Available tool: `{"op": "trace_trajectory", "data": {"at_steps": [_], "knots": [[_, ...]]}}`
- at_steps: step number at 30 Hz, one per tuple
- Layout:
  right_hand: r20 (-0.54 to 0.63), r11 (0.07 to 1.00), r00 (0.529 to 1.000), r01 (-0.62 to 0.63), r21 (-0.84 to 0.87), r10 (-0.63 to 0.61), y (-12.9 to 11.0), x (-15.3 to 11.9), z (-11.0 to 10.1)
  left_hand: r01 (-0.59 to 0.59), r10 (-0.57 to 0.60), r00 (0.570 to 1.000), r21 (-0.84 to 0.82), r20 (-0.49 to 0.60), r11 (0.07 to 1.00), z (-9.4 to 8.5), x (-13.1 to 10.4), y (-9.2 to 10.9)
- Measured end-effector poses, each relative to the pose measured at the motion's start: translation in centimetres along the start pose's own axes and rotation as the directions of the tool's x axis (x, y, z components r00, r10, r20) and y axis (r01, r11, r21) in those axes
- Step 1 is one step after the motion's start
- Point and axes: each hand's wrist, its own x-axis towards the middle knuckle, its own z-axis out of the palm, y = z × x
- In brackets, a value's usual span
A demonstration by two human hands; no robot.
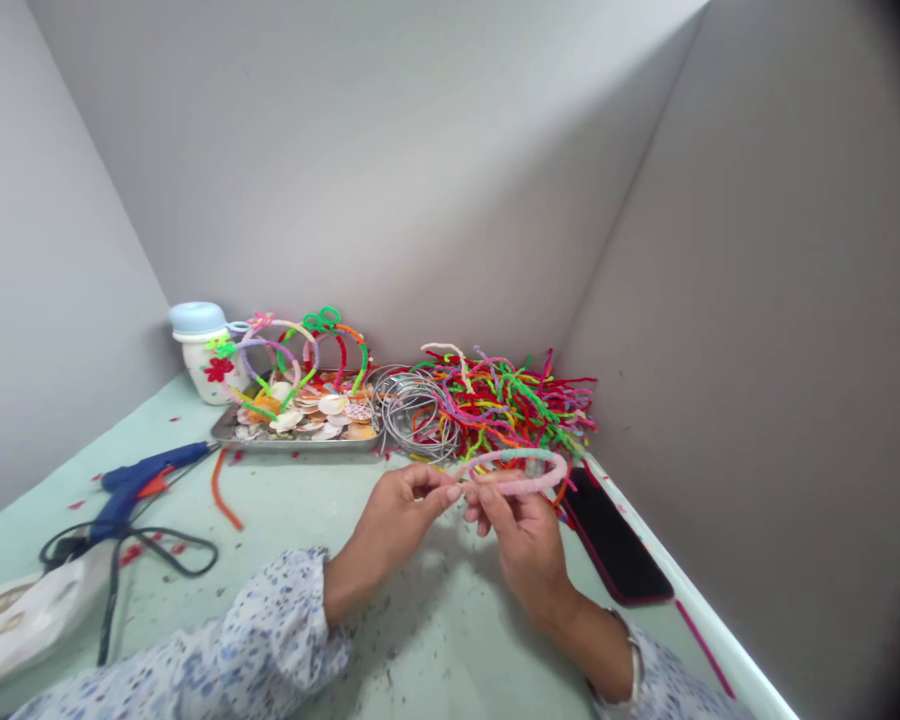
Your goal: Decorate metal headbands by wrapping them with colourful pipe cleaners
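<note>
Grey walls (390,200) close in the pale green worktop (307,520), on which a metal tray (300,447) stands near the back wall. Just to the right of the tray spreads a large heap of coloured fuzzy stems (529,400). In front of the tray and to its right are both hands: the left hand (390,515) has its grip pinched, thumb against finger, on the near-left end of a pale pink and mint fuzzy hoop (551,475); the right hand (532,555) pinches the hoop's near side close by. The hoop is thus held up off the worktop, to the right of the tray and nearer the wearer.

A dark phone (619,545) lies farther right of the tray, a blue glue gun (131,490) in front of its left end, a lidded jar (202,350) behind that end. A coil of silvery wire (420,425) sits at its right end. Decorated bands (270,355) stand among the shells (334,405) in it, and one orange stem (225,492) lies just in front.

The step in hand appears to be fingertip work on the hoop's end, perhaps winding or tidying its fuzzy covering; continuing would call for one steady pinch while the other turns or presses.
</note>
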Motion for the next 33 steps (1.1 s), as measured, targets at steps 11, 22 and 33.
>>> {"op": "trace_trajectory", "data": {"at_steps": [11, 22, 33], "knots": [[0.04, 0.999, 0.999, 0.018, -0.042, -0.017, 0.0, 0.0, -0.3, 0.068, -0.063, 0.977, -0.018, 0.205, 0.998, -1.0, 0.6, 0.6], [0.144, 0.993, 0.986, 0.091, -0.07, -0.08, -0.3, 0.1, -0.8, 0.286, -0.213, 0.905, -0.156, 0.368, 0.946, -2.2, 0.5, 1.8], [0.301, 0.819, 0.854, 0.503, -0.275, -0.424, 0.1, 1.1, -2.1, 0.605, -0.403, 0.772, -0.377, 0.491, 0.701, -2.2, 0.8, 1.6]]}}
